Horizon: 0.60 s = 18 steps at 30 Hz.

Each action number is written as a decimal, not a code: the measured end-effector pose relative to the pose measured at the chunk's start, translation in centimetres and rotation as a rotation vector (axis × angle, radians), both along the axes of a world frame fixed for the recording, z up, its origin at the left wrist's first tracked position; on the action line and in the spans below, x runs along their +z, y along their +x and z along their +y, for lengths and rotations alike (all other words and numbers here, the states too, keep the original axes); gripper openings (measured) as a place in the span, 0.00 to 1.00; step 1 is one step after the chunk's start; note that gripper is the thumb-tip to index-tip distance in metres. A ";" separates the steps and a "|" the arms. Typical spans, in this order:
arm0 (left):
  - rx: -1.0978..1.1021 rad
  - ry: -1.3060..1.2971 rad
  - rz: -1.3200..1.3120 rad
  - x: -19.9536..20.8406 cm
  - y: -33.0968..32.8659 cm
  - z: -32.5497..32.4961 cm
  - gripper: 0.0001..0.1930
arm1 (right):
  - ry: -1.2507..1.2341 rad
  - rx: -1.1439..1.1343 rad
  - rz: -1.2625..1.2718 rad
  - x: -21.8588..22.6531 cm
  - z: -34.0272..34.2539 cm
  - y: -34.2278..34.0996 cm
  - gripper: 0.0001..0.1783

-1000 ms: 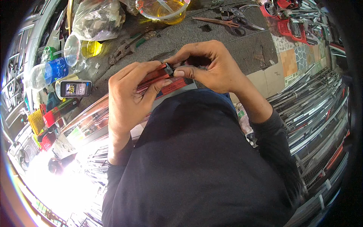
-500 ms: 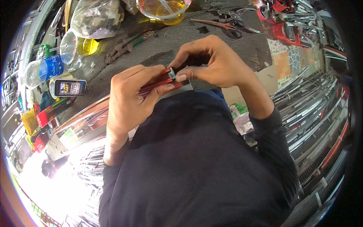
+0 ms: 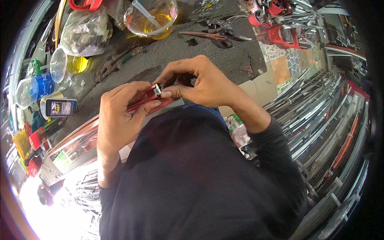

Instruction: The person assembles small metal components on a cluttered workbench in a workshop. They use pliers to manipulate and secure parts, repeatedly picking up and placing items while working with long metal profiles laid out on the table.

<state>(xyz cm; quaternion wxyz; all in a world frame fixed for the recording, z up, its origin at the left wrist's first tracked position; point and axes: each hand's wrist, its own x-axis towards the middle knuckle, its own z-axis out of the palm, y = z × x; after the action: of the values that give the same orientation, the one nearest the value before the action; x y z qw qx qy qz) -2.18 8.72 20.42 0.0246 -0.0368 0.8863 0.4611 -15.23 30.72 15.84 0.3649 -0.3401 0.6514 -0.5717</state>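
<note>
My left hand (image 3: 114, 116) is closed around the end of a long, shiny red metal profile (image 3: 162, 106), thumb below and fingers above. At the profile's open end sits a small silvery-white piece (image 3: 157, 89). My right hand (image 3: 206, 82) comes in from the right with thumb and forefinger pinched on that piece, its thumb tip touching it. How deep the piece sits inside the profile cannot be seen. Beyond my left wrist, the reddish profile length (image 3: 82, 134) runs off to the lower left.
On the dark worktop lie scissors (image 3: 218, 37), pliers (image 3: 107, 69) and a phone-like device (image 3: 61, 107). A clear tub of yellow liquid (image 3: 160, 30), a plastic bag (image 3: 86, 32) and a bottle (image 3: 38, 88) stand farther back. Many metal strips (image 3: 296, 112) are stacked at right.
The whole view has shifted, so the bench and both hands appear farther left and lower. Both hands keep their holds at the profile's end, with little visible change in the fingers.
</note>
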 end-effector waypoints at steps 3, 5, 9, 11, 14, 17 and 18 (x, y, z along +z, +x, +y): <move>0.002 -0.013 -0.057 0.2 -0.6 -0.6 0.16 | 0.088 -0.033 0.074 -0.3 0.9 -0.6 0.20; 0.002 -0.036 -0.056 0.1 -0.9 -0.8 0.16 | 0.036 -0.107 0.170 -1.0 2.5 -1.3 0.20; -0.015 -0.071 -0.043 -0.2 -1.0 -0.6 0.17 | 0.367 -0.529 0.858 -4.7 6.2 -5.3 0.26; -0.022 -0.047 -0.050 -0.2 -1.0 -0.6 0.15 | 0.536 -0.641 1.038 -6.8 8.1 -6.7 0.30; -0.018 0.000 -0.087 -0.1 -1.0 -1.0 0.16 | 0.551 -0.670 0.986 -9.3 9.4 -7.2 0.34; 0.009 0.019 -0.091 0.0 -1.1 -1.1 0.16 | 0.569 -0.755 1.107 -10.7 10.1 -6.3 0.33; 0.014 0.025 -0.088 0.1 -1.1 -1.2 0.16 | 0.594 -0.747 1.074 -10.9 10.3 -6.0 0.30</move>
<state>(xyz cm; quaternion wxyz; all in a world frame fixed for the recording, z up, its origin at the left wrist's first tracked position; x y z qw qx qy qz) -3.27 7.57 20.53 0.0605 -0.0631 0.8781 0.4704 -21.27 41.05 4.94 -0.1485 -0.2151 0.9420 -0.2106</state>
